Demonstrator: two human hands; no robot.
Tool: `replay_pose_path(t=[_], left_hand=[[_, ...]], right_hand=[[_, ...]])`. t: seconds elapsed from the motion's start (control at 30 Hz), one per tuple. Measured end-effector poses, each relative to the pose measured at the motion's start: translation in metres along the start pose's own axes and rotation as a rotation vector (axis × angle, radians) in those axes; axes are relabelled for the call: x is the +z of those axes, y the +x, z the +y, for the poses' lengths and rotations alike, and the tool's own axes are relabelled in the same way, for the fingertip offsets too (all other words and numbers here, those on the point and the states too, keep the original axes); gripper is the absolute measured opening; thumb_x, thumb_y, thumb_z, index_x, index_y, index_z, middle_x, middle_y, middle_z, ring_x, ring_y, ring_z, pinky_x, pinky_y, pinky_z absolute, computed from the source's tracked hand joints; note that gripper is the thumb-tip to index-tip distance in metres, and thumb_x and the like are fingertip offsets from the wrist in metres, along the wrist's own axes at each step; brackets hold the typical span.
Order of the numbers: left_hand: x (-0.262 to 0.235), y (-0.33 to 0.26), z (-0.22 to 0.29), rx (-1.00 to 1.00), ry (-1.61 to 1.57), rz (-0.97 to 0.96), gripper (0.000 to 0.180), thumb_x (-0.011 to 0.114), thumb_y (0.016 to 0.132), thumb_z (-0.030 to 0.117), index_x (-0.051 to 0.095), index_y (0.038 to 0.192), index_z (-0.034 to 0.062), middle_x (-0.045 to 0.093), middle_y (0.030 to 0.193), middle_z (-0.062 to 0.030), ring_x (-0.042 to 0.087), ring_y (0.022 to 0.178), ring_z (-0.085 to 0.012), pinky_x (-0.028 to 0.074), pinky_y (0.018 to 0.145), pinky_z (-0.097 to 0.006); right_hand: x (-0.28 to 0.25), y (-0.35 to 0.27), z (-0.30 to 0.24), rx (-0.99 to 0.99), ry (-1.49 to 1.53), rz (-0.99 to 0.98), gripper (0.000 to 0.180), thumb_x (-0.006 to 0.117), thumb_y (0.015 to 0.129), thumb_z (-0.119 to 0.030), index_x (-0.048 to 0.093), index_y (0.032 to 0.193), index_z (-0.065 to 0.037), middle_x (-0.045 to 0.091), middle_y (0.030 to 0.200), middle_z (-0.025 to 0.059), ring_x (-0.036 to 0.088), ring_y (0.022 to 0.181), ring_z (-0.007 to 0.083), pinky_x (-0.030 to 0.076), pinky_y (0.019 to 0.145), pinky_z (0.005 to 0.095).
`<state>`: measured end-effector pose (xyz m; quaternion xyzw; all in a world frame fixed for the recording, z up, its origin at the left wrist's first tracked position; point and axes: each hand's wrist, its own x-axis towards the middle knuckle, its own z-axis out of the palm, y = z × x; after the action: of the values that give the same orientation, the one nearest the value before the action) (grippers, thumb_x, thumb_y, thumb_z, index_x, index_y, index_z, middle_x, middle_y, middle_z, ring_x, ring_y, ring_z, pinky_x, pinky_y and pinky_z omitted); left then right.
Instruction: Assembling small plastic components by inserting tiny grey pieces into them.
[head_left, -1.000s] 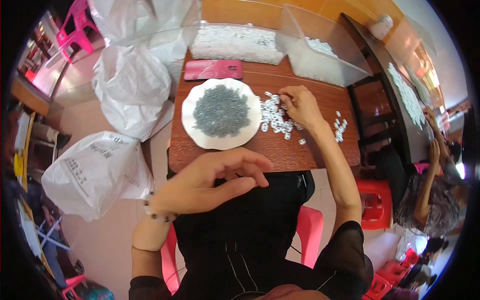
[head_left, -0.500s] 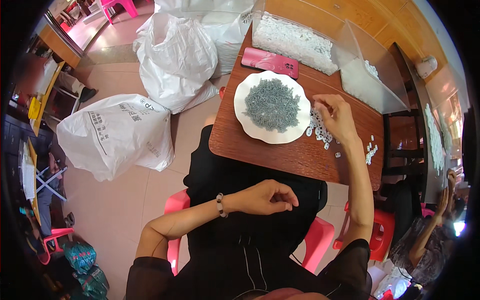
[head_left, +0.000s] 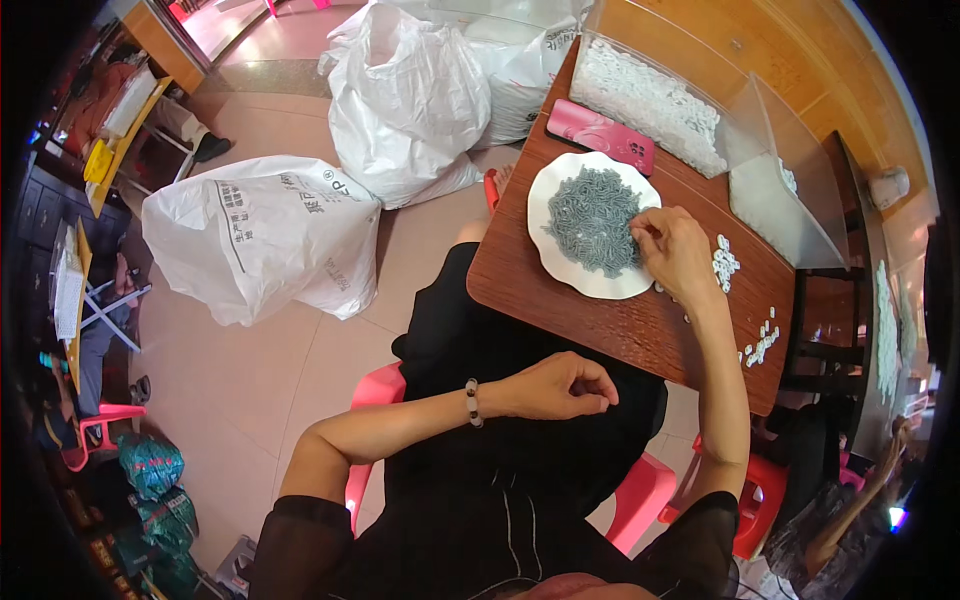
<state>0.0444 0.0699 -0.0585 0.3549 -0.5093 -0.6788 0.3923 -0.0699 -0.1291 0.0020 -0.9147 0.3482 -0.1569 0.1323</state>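
Observation:
A white scalloped plate (head_left: 540, 240) on the small wooden table holds a heap of small grey pieces that look like screws or wall plugs (head_left: 590, 220). At the plate's right side my right hand (head_left: 675, 255) has its fingertips pinched together at the heap's edge; whatever is between them is too small to make out. Small white clips with holes (head_left: 724, 262) lie beside that hand, partly hidden by it. Over my lap, my left hand (head_left: 560, 387) is curled with thumb and fingers close together, and its contents cannot be seen.
A pink phone (head_left: 600, 135) lies behind the plate. A clear bin of white pieces (head_left: 650, 100) and a second clear bin (head_left: 785, 215) line the table's back. More white clips (head_left: 764, 345) lie near its right edge. White sacks (head_left: 260, 240) stand left; another person's arm (head_left: 860, 500) shows at right.
My right hand has moved left from the white clips to the grey pieces on the plate. My left hand stays curled over my lap. The whole view has shifted slightly.

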Motion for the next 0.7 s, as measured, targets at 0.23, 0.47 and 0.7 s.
replay_pose_path(t=[0.23,0.47,0.7], left_hand=[[0.0,0.002,-0.006,-0.013,0.063,-0.014,0.018,0.064,0.088,0.015,0.066,0.099,0.0001,0.066,0.087,-0.0037,0.06,0.079,-0.0066,0.049,0.073,-0.022],[0.0,0.0,-0.011,-0.113,0.032,-0.005,0.018,0.063,0.089,0.013,0.066,0.101,-0.001,0.067,0.09,-0.0044,0.061,0.084,-0.0074,0.049,0.076,-0.022],[0.004,0.004,-0.02,-0.191,0.006,-0.019,0.02,0.061,0.091,0.014,0.065,0.102,-0.0016,0.067,0.089,-0.0048,0.061,0.083,-0.007,0.048,0.076,-0.021]], right_hand=[[-0.017,-0.003,0.021,0.1,0.051,0.184,0.011,0.062,0.082,-0.012,0.067,0.087,-0.003,0.065,0.077,0.0136,0.057,0.071,0.0304,0.045,0.065,0.0388],[-0.039,-0.027,0.072,0.223,-0.076,0.123,0.012,0.062,0.081,-0.01,0.067,0.089,-0.003,0.066,0.082,0.017,0.063,0.079,0.0345,0.048,0.071,0.0421],[-0.027,-0.045,0.08,0.248,0.032,0.095,0.015,0.063,0.081,-0.009,0.068,0.094,-0.004,0.065,0.086,0.0153,0.059,0.085,0.031,0.047,0.077,0.0406]])
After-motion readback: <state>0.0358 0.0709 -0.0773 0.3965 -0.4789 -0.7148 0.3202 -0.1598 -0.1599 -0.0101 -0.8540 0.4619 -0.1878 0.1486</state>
